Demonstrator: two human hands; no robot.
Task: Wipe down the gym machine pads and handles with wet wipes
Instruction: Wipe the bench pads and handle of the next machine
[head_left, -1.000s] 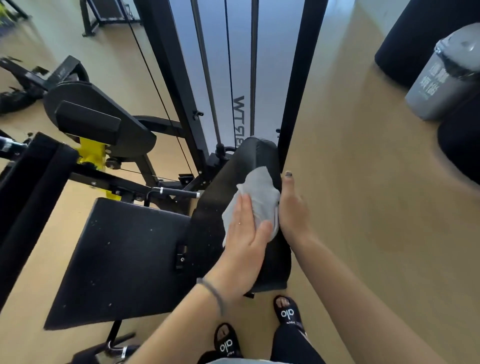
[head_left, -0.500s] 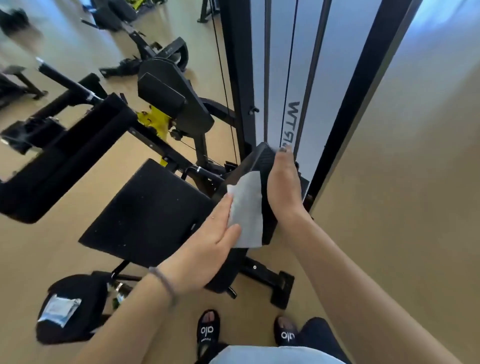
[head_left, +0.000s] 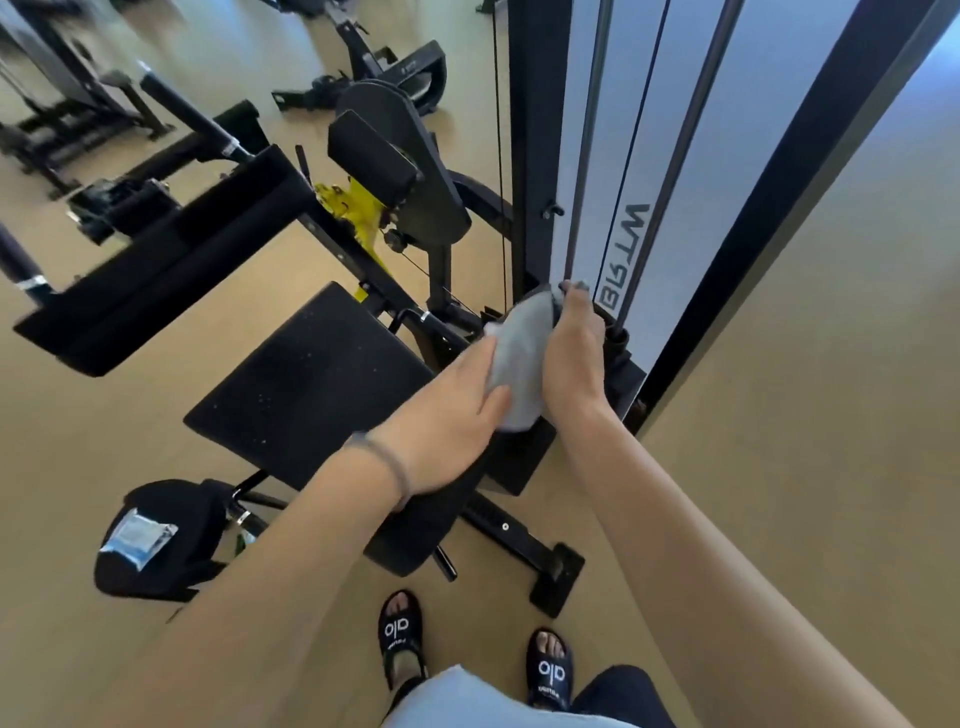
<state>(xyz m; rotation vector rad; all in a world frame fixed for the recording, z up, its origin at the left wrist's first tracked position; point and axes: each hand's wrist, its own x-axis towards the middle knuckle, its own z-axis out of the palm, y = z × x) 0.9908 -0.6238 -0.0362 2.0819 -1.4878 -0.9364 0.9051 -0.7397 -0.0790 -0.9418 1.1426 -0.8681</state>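
Grey wet wipe (head_left: 517, 358) – crumpled, draped over top of upright black back pad (head_left: 431, 514).

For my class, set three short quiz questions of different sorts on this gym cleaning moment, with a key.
1. True or false: the wet wipe lies on the flat seat pad.
2. Which hand presses the wipe against the upright back pad? A. left hand B. right hand
3. Fill in: the wipes packet lies on a black ____ beside the machine.

Key: 1. False, it is on the back pad. 2. A; the right hand grips the pad's top edge. 3. Bag.
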